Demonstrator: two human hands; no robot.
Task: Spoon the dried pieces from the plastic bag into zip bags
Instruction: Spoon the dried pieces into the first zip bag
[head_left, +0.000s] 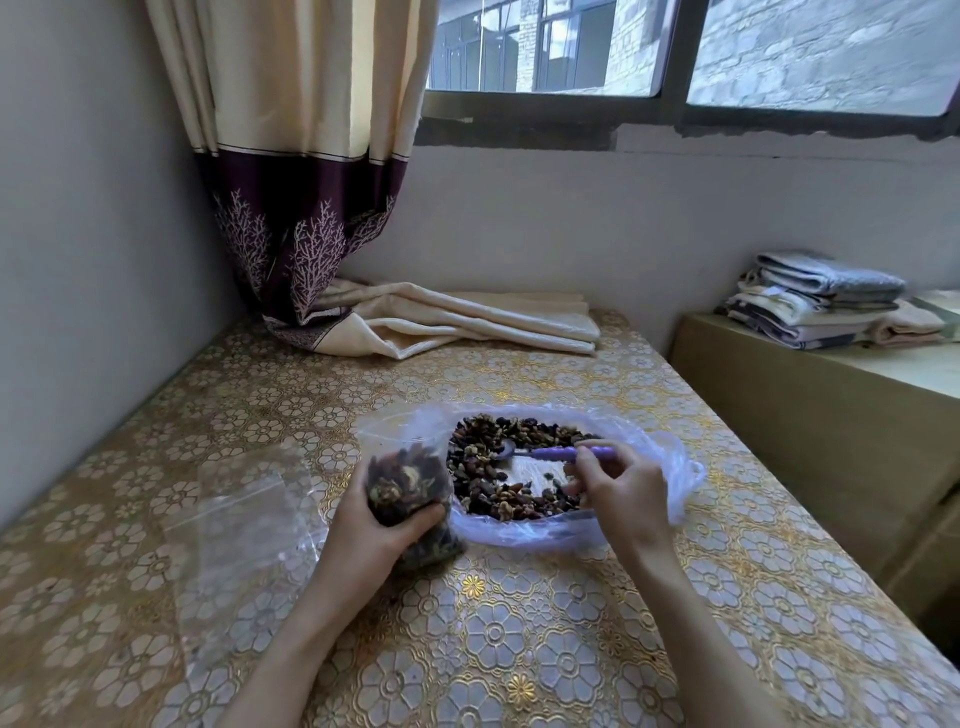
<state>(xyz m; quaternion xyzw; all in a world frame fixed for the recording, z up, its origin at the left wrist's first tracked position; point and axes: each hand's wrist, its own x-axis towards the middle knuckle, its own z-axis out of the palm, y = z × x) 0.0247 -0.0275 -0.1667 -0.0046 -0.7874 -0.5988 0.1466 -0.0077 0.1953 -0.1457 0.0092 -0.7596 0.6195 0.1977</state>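
Note:
A wide plastic bag (670, 467) lies spread on the table, its mouth folded back around a heap of dark and tan dried pieces (498, 441). My right hand (618, 493) holds a spoon with a purple handle (561, 453); its metal bowl rests among the pieces. My left hand (374, 525) grips a clear zip bag (402, 478) that stands upright at the left edge of the plastic bag, partly filled with pieces.
Empty clear zip bags (244, 514) lie flat to the left on the gold flowered tablecloth (519, 649). A folded cream curtain (457, 322) trails over the table's far end. A low bench with folded towels (821, 301) stands on the right.

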